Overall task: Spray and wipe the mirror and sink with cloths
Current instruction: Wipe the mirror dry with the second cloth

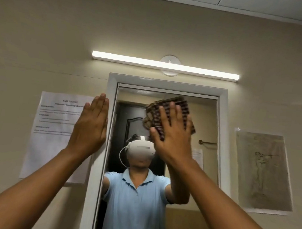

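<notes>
On the mirror (pixel 203 155), the right hand (pixel 172 134) presses a cloth (pixel 167 106).

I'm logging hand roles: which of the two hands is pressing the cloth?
The right hand, fingers spread flat over the brown checked cloth on the mirror. The left hand rests bare beside the mirror frame.

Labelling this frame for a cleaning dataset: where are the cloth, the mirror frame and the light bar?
cloth (pixel 167 107), head view, upper checked part above the fingers.
mirror frame (pixel 167 83), head view, top white rail.
light bar (pixel 133 60), head view, lit tube, left half.
</notes>
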Demonstrator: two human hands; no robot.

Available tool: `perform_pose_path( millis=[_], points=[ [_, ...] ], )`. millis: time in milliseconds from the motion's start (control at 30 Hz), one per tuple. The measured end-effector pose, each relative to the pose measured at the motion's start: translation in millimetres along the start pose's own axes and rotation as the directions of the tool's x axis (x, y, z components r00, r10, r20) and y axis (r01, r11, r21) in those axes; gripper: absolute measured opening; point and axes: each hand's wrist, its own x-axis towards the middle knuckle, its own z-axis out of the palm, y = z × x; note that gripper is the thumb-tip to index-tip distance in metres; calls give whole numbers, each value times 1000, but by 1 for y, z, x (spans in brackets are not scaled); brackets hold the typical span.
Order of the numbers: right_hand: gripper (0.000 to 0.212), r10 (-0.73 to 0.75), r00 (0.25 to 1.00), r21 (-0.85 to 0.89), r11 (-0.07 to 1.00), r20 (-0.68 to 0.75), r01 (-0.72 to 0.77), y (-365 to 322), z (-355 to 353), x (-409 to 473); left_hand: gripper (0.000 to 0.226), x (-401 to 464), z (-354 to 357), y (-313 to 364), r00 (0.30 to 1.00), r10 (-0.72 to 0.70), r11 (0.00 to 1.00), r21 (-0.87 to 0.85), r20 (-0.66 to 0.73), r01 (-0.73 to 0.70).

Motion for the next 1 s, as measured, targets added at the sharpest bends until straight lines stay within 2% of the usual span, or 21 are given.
perform_pose_path(
  millis=[100,267,467,667,800,867,1000],
  points=[
    [74,-185,983,2,983,21,185,-45,16,19,66,-3,-1,3,1000,-7,1000,-15,9,7],
    [73,-234,970,33,972,61,232,-89,18,59,66,-8,1,2,1000,-10,998,-60,3,10],
    [71,-275,962,34,961,-2,275,-94,32,17,63,-17,-1,1,1000,-1,994,-107,21,3],
    [72,-357,933,29,934,42,356,-93,39,-47,70,-31,-7,-7,997,48,998,-35,66,-45],
    [73,-447,892,-9,894,66,449,-76,35,-32,68,-32,-5,-4,997,60,998,-20,56,-59],
    [72,-430,900,-22,901,67,433,-66,27,-14,65,-32,-1,0,999,37,998,-48,33,-36],
    [74,-305,950,-43,950,69,309,-36,12,12,65,-33,2,11,1000,6,997,-80,3,-6]
  ],
)
